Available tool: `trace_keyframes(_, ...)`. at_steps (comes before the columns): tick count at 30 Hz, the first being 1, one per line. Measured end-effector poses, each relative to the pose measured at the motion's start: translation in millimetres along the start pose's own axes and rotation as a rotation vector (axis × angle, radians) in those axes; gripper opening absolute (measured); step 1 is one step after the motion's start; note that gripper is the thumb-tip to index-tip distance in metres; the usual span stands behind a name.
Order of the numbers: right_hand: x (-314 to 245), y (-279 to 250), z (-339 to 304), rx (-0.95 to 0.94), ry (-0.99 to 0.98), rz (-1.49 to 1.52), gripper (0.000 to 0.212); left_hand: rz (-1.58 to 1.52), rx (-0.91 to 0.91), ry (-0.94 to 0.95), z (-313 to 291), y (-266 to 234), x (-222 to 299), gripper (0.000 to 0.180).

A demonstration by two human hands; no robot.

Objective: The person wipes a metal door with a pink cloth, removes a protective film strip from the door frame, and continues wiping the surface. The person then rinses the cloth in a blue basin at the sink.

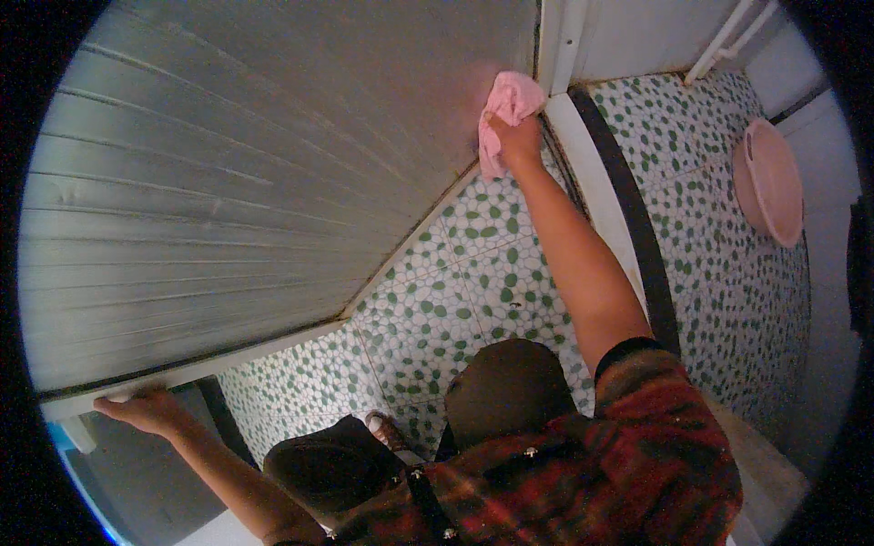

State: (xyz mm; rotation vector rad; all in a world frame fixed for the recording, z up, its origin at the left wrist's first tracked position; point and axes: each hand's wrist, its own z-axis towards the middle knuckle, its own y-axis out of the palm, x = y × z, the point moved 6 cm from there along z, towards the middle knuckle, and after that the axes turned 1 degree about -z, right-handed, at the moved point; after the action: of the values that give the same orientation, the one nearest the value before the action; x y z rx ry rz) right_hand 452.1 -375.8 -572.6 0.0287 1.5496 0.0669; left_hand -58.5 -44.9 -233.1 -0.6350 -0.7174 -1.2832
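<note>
My right arm reaches far forward, and my right hand [519,143] is closed on a crumpled pink cloth [515,94]. The cloth lies against the grey ribbed door panel [300,164], low down at its far end by the frame. At the near left, my left hand [139,409] grips the white edge of the door [214,366]. Its fingertips are partly hidden behind that edge. The door slants across the left side of the view, standing over the tiled floor.
Green-and-white pebble-pattern tiles [428,309] cover the floor. A raised white threshold with a dark strip [628,196] curves along the right. Beyond it a pink plastic basin [760,191] leans against the wall. White pipes [724,41] stand at the far right.
</note>
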Motion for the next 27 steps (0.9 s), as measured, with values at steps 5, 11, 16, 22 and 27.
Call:
trace_keyframes(5,-65,4,14,0.013,-0.413,0.046,0.033,0.043,0.060,0.023,-34,10,32,0.051)
trace_keyframes(11,-69,5,22,0.021,-0.402,0.066,0.032,-0.164,0.051,-0.144,-30,4,21,0.053)
trace_keyframes(16,-33,1,20,0.047,-0.307,-0.209,0.037,-0.131,0.088,-0.198,-26,1,18,0.059)
trace_keyframes(22,-89,-10,-7,0.054,-0.405,0.030,0.033,0.052,0.103,-0.010,-39,8,39,0.061)
trace_keyframes(27,-209,-12,-7,0.021,-0.479,0.103,0.034,-0.207,0.101,-0.240,-49,10,44,0.066)
